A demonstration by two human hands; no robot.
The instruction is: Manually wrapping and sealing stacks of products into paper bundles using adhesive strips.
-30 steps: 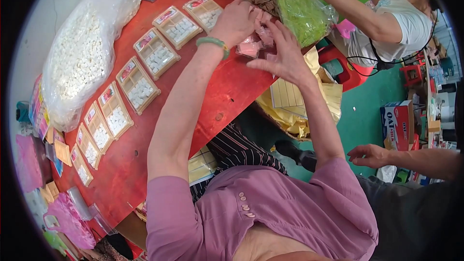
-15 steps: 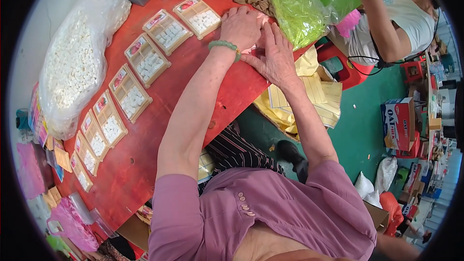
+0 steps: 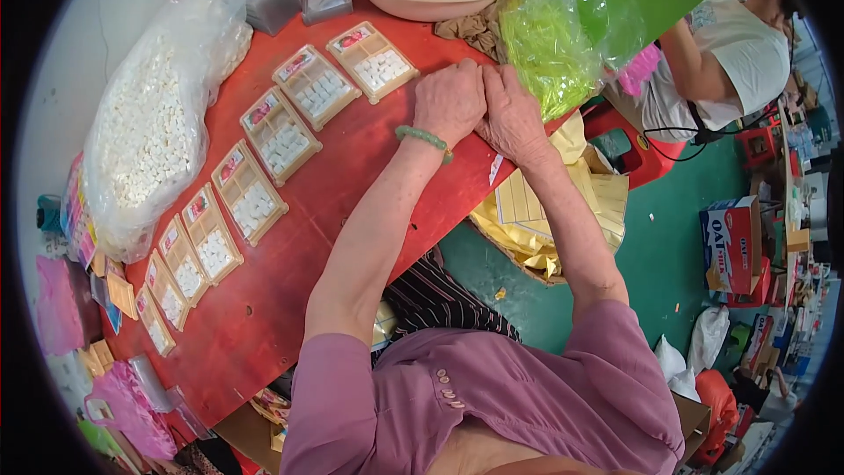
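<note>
Both my hands are close together over the right side of the red table (image 3: 352, 237). My left hand (image 3: 450, 104), with a green bead bracelet (image 3: 425, 135) at the wrist, has its fingers curled in. My right hand (image 3: 512, 114) presses against it, fingers bent as well. Whatever lies between or under them is hidden. Left of my hands stands the nearest of several tan compartment trays (image 3: 356, 54), each with white cubes in part of its compartments and a small coloured picture card. A small whitish slip (image 3: 495, 169) lies by the table edge below my right hand.
A cream basin (image 3: 422, 7) of pink packets stands beyond my hands, beside a clear bag of bright green strips (image 3: 549, 53). At left bulges a bag of white cubes (image 3: 145, 132). Yellow sheets fill a box (image 3: 607, 198) below the table edge. A co-worker (image 3: 738, 53) sits at right.
My hands, flat and spread over pink pieces before, are now drawn together with fingers curled. The pink pieces are out of sight. The co-worker's raised arm has lowered, and the view has shifted.
</note>
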